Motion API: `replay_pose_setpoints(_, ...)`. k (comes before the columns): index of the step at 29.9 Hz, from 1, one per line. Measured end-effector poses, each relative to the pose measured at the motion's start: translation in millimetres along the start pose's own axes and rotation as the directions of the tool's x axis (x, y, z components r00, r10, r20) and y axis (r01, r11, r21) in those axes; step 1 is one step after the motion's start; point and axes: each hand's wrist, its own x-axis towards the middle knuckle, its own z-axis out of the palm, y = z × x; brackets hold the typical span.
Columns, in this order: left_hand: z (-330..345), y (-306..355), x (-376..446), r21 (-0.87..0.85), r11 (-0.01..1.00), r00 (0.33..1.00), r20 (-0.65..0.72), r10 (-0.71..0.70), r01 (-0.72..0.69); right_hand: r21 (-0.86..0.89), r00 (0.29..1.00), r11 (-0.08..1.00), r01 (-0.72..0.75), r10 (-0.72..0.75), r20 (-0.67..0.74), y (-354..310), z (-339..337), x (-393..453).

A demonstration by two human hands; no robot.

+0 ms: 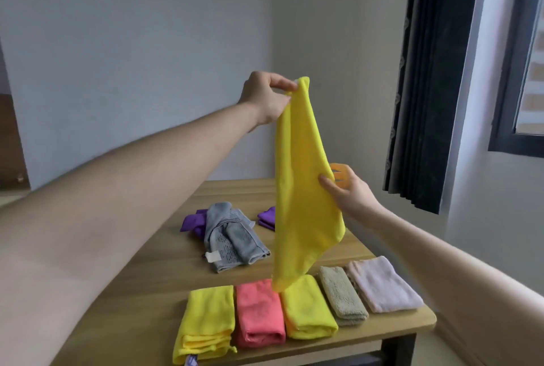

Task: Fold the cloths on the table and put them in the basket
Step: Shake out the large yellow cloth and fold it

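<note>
Head view only: left hand is raised above the table and pinches the top corner of a yellow cloth between thumb and fingertips, so the cloth hangs lengthwise with its lowest tip just over the front row. Right hand grasps the cloth's right edge about halfway down, thumb on the near face, apparently to spread it or locate a second corner before folding. Along the near edge lie five folded cloths side by side: a second yellow one, a coral one, a third yellow one, an olive one and a pale pink one; the row suggests finished folds staged for the basket. Farther back a grey cloth lies crumpled across a purple cloth, with another purple piece beside them, all unfolded. An orange object shows behind the right hand (possibly the basket; too hidden to confirm).
</note>
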Motion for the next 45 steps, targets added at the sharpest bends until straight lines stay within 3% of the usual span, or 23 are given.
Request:
replay_pose_setpoints(4, -31, 42, -9, -0.038, 0.998, 0.998, 0.044, 0.046, -0.045, 0.281, 0.980, 0.955, -0.098, 0.043, 0.194, -39, -15, -15)
replay_pose_setpoints(7, -56, 64, -19, -0.029, 0.997, 0.995, 0.079, 0.068, -0.066, 0.385, 0.963, 0.915, -0.120, 0.013, 0.270, -64, -20, -32)
replay_pose_setpoints(14, -87, 79, -31, -0.009, 0.999, 0.981, 0.187, 0.044, -0.043, 0.344, 0.847, 0.909, -0.235, 0.017, 0.532, -95, -23, -42)
replay_pose_setpoints(19, -106, 66, -37, 0.086, 0.996, 0.976, 0.216, -0.001, -0.018, 0.255, 0.875, 0.964, -0.077, -0.058, 0.481, -117, -30, -49)
replay_pose_setpoints(24, -129, 47, -43, 0.177, 0.983, 0.977, 0.199, -0.082, 0.047, -0.023, 0.803, 0.999, -0.041, 0.047, 0.593, -115, -41, -56)
replay_pose_setpoints(26, -137, 39, -47, 0.194, 0.977, 0.961, 0.240, -0.140, 0.093, -0.072, 0.808, 0.997, -0.037, 0.073, 0.585, -109, -44, -57)
replay_pose_setpoints(30, -146, 27, -59, 0.157, 0.961, 0.918, 0.296, -0.264, 0.226, -0.083, 0.866, 0.996, -0.041, 0.077, 0.495, -107, -48, -55)
replay_pose_setpoints(34, -151, 23, -75, 0.173, 0.952, 0.896, 0.329, -0.299, 0.254, -0.049, 0.910, 0.999, -0.021, 0.039, 0.414, -115, -46, -54)
replay_pose_setpoints(39, -151, 13, -87, 0.078, 0.936, 0.841, 0.418, -0.342, 0.342, -0.037, 0.933, 0.999, -0.025, 0.037, 0.357, -125, -37, -54)
replay_pose_setpoints(45, -154, 9, -98, 0.160, 0.970, 0.772, 0.587, -0.242, 0.183, 0.034, 0.947, 0.995, -0.089, 0.074, 0.313, -124, -36, -49)
